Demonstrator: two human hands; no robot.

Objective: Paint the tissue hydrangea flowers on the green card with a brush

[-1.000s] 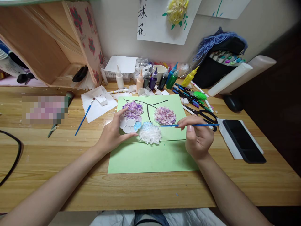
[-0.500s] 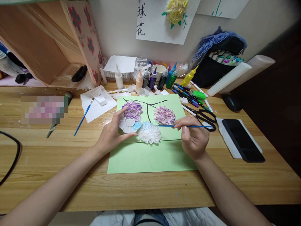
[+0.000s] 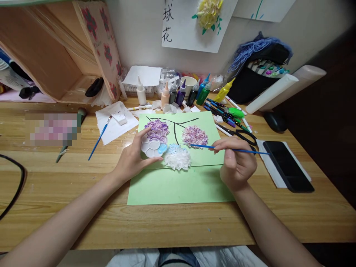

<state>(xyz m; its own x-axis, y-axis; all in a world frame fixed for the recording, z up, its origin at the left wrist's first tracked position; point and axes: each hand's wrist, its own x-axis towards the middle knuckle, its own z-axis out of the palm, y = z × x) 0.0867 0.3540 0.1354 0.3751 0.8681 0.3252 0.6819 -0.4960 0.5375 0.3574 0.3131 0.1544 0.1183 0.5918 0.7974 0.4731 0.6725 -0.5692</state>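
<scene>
A wooden table (image 3: 83, 226) spread across most of the frame. In the upper left stood a peach-coloured box (image 3: 62, 66), open at the front, with a dark object (image 3: 94, 87) inside near its right wall. A light green sheet (image 3: 178, 189) lay at the centre, marked with dark branches. In the upper right a black bag (image 3: 239, 85) stood open — it held markers (image 3: 269, 70), some capped green or purple. The two hands were apart from each other, the left hand (image 3: 132, 155) left of centre, the right hand (image 3: 236, 163) right of centre. Between them were three ruffled flowers: one purple (image 3: 158, 126), one pink-purple (image 3: 195, 136), and lower down one white (image 3: 178, 159), pale blue along its top. The white palette (image 3: 150, 152), overlapping the purple flower in view, was clasped between left thumb and fingers; its upper wells showed purple, and a right-hand well held light blue paint. At top centre a paper cup (image 3: 190, 89), its contents impossible to tell, stood behind a row of coloured bottles (image 3: 180, 97). Slimmest was the blue brush (image 3: 201, 146), pinched in the right fingers, its tip at the pink-purple flower's lower edge — whether touching, I could not tell.
</scene>
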